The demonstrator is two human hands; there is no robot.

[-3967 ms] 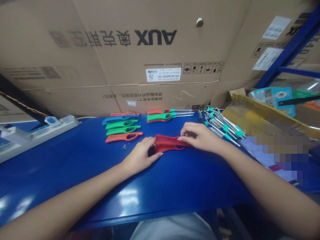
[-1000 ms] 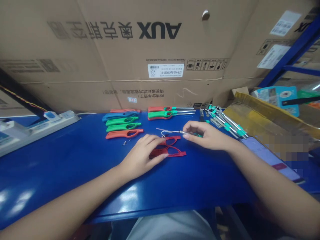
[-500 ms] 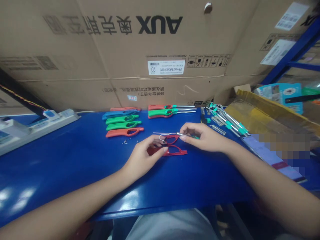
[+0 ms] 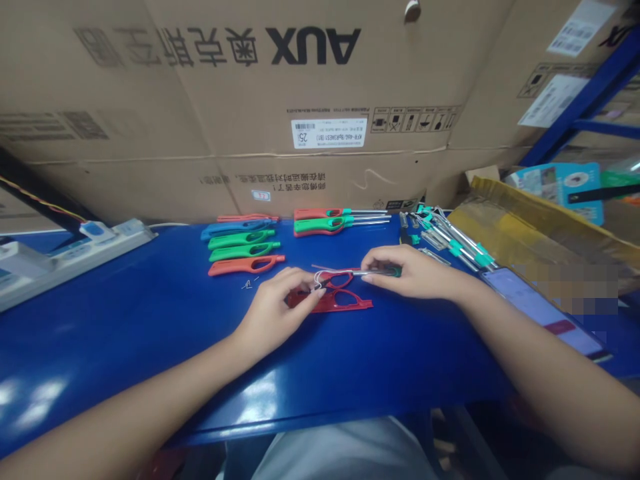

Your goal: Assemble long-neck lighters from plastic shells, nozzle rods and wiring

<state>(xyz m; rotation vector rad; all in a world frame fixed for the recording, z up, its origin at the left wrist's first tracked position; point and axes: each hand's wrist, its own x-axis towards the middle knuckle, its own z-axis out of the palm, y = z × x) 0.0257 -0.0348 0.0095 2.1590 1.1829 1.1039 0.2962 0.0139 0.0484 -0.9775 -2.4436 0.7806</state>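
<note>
Corrugated cardboard cartons (image 4: 300,87) rise behind a glossy blue workbench (image 4: 125,360). On it lie five loose plastic lighter handles (image 4: 245,265) and two more fitted with thin metal tubes (image 4: 320,225). At the bench's middle sit two red, open-framed plastic shells (image 4: 345,305), with the left hand (image 4: 273,310) curled onto them, fingertips touching. The right hand (image 4: 415,275) pinches a slim metal wand (image 4: 373,272) between thumb and fingers, above the shells, beside a thin wire loop (image 4: 317,277).

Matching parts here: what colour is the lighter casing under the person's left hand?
Dark red, shown best in the head view: the lighter casing lies under the left hand.
</note>
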